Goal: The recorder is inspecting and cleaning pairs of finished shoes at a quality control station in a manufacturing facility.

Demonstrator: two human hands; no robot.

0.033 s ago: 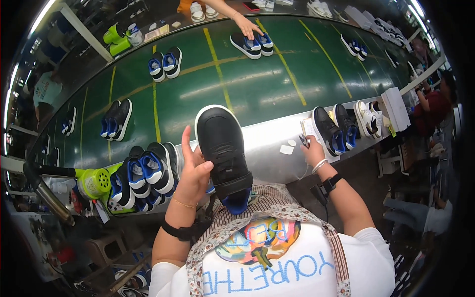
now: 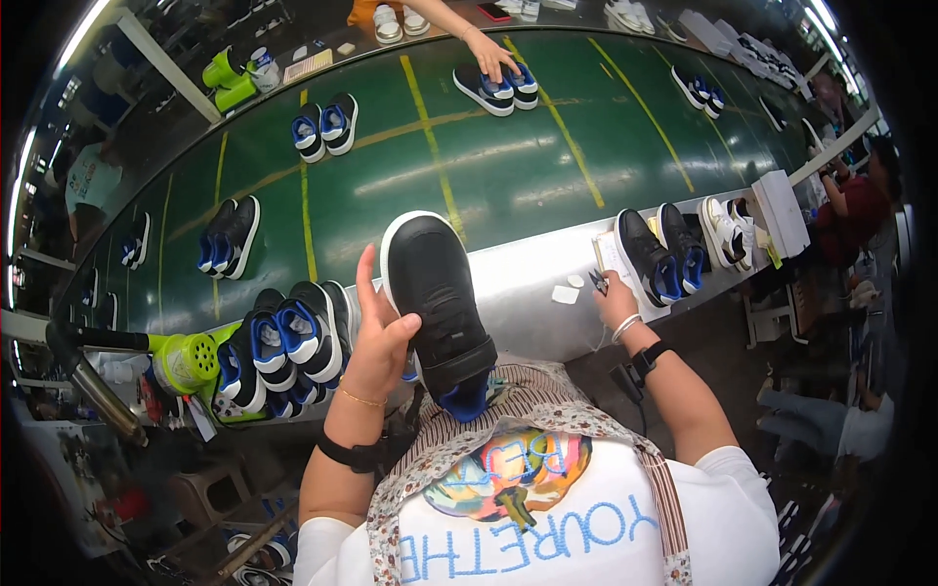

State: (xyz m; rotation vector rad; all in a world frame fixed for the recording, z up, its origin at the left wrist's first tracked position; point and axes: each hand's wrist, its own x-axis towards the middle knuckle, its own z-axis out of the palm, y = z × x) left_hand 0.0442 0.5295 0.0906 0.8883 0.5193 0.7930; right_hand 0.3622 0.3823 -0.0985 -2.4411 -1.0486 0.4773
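My left hand point(image 2: 376, 332) grips a black sneaker point(image 2: 436, 283) by its side, thumb on the upper and fingers around the sole edge. The sneaker has a white sole, a strap and a blue lining; its toe points away from me, its heel toward my apron. My right hand point(image 2: 618, 305) is closed on small dark thread snips point(image 2: 599, 281) above the front ledge. Beside it stands a pair of black sneakers point(image 2: 661, 254) on white paper. Several more black-and-white sneakers point(image 2: 293, 332) are lined up left of my left hand.
A green conveyor belt point(image 2: 381, 205) with yellow lines carries pairs of shoes. Across it, another person's hand point(image 2: 489, 54) touches a pair of sneakers. White shoes point(image 2: 725, 234) and a white box point(image 2: 779, 210) stand at the right. A green perforated nozzle point(image 2: 188, 361) is at the left.
The sneaker in my left hand has shifted very slightly left and down. My right hand, with the snips, has moved barely to the left.
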